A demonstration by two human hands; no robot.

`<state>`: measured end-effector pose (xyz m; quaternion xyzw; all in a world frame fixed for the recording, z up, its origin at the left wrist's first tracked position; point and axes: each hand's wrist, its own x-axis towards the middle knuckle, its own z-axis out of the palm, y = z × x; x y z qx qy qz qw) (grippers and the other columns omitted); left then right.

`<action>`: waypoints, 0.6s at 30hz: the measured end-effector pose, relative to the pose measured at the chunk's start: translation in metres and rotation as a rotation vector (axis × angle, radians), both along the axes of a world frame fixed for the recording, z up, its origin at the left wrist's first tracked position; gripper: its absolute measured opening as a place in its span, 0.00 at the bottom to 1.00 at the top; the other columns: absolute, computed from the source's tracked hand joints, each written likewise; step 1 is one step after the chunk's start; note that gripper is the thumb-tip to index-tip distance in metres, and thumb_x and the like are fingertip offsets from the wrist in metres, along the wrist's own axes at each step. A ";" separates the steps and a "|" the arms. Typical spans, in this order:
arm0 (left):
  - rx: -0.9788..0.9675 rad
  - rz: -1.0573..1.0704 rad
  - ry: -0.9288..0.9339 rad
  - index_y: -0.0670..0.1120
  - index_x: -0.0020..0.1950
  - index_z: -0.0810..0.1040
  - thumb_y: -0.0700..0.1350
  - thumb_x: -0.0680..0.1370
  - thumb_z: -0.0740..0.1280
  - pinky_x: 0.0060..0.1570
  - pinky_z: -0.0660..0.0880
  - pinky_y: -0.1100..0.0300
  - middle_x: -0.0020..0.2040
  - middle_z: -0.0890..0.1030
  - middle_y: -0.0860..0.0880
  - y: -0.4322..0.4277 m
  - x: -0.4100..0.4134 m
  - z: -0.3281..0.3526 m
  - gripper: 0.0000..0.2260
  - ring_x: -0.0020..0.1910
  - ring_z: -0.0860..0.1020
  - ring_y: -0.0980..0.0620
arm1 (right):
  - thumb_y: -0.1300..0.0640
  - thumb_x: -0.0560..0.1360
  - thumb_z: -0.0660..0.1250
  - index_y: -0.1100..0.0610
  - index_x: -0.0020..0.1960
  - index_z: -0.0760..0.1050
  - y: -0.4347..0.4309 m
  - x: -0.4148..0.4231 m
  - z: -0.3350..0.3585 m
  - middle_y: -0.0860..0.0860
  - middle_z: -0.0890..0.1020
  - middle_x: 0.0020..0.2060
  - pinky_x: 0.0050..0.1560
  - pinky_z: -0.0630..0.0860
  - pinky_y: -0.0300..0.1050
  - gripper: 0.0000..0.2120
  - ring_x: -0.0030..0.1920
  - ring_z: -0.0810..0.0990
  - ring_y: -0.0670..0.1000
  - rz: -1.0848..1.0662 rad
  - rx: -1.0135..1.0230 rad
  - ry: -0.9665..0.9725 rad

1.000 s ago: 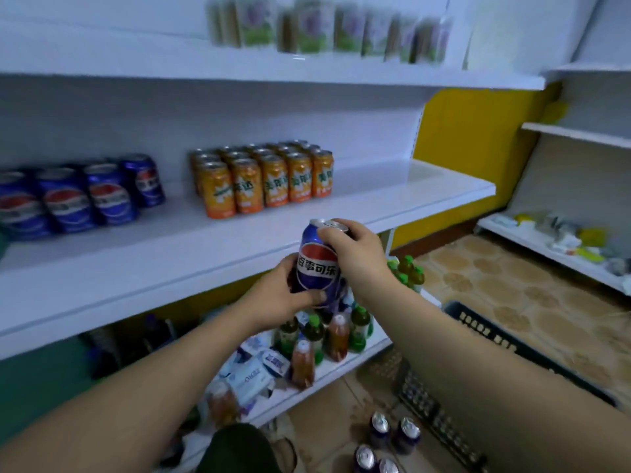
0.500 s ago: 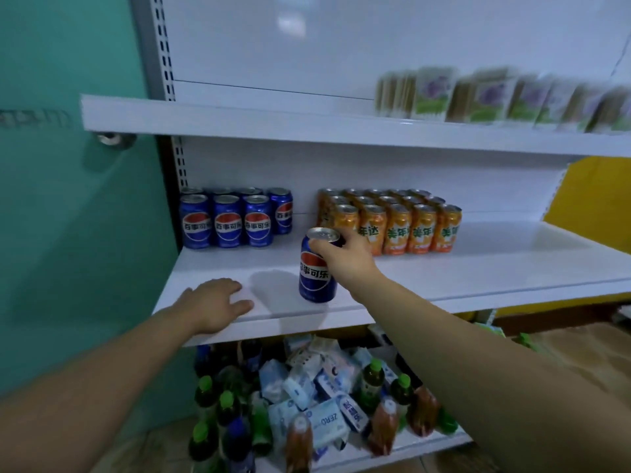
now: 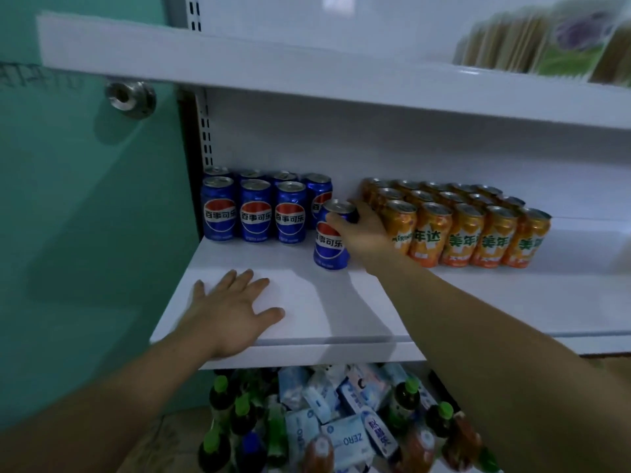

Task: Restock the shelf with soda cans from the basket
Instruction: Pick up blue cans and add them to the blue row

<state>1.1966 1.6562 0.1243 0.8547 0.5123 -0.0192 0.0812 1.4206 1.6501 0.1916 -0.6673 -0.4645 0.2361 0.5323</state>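
Note:
A blue soda can (image 3: pixel 328 245) stands upright on the white middle shelf (image 3: pixel 327 312), just right of the front row of blue cans (image 3: pixel 254 213). My right hand (image 3: pixel 362 230) is wrapped around its upper part from the right. To its right stands a block of orange soda cans (image 3: pixel 467 230). My left hand (image 3: pixel 232 308) lies flat with fingers spread on the shelf near the front edge, holding nothing. The basket is out of view.
A white upper shelf (image 3: pixel 307 76) overhangs the cans, with blurred packs (image 3: pixel 553 46) at its right. A green wall (image 3: pixel 78 216) with a metal knob (image 3: pixel 131 97) is at left. The lower shelf holds green-capped bottles (image 3: pixel 225 404) and blue-white packets (image 3: pixel 345 425).
My right hand has pushed the blue can from the shelf's front back toward the row of blue cans. My left hand, off the can since a second ago, rests flat on the shelf.

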 end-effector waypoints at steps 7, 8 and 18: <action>-0.003 0.004 -0.002 0.59 0.78 0.44 0.69 0.77 0.46 0.74 0.39 0.41 0.79 0.41 0.56 0.000 -0.001 -0.002 0.32 0.77 0.40 0.55 | 0.54 0.79 0.65 0.56 0.65 0.69 0.050 0.011 -0.009 0.51 0.78 0.57 0.50 0.71 0.41 0.16 0.54 0.77 0.50 0.003 0.015 -0.072; 0.000 0.005 -0.004 0.59 0.78 0.44 0.69 0.77 0.46 0.74 0.39 0.41 0.79 0.40 0.56 0.000 -0.001 -0.002 0.32 0.77 0.39 0.55 | 0.54 0.79 0.65 0.56 0.65 0.69 0.054 0.011 -0.011 0.51 0.78 0.56 0.50 0.71 0.42 0.16 0.53 0.76 0.49 0.003 0.022 -0.068; -0.017 0.013 -0.007 0.59 0.78 0.44 0.68 0.77 0.46 0.74 0.38 0.42 0.79 0.39 0.57 -0.002 -0.001 -0.001 0.31 0.77 0.38 0.56 | 0.32 0.71 0.51 0.45 0.68 0.60 0.093 0.009 -0.044 0.50 0.74 0.65 0.61 0.73 0.61 0.29 0.62 0.75 0.57 -0.139 0.003 -0.259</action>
